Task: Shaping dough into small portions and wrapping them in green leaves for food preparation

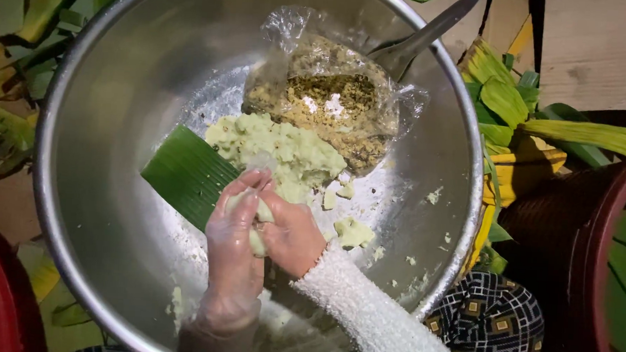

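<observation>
Dough (257,226), a pale green lump, is pressed between both hands just above the floor of a large steel bowl (97,207). The left hand (234,247), in a thin clear glove, is curled closed around the lump from the near side, while the right hand (292,235), also closed on it, is cupped against it from the other side; a white knitted sleeve (373,318) covers that arm. A green leaf strip (188,176) lies in the bowl touching the left fingers (252,183). Just beyond it a heap of the same dough (282,153) is piled, and behind that a clear bag of crumbly yellow-brown filling (327,102) rests against a metal ladle (420,39). Small crumbs (353,232) are scattered over the bowl floor.

For the shaping to go well, even pressure from both palms seems called for, so the lump is compacted without cracking; a soft dough like this is judged likely to crumble if squeezed hard at one edge. The hands are best kept low over the bowl, so fallen bits are caught. More leaves (502,100) are stacked outside the rim, to the right.
</observation>
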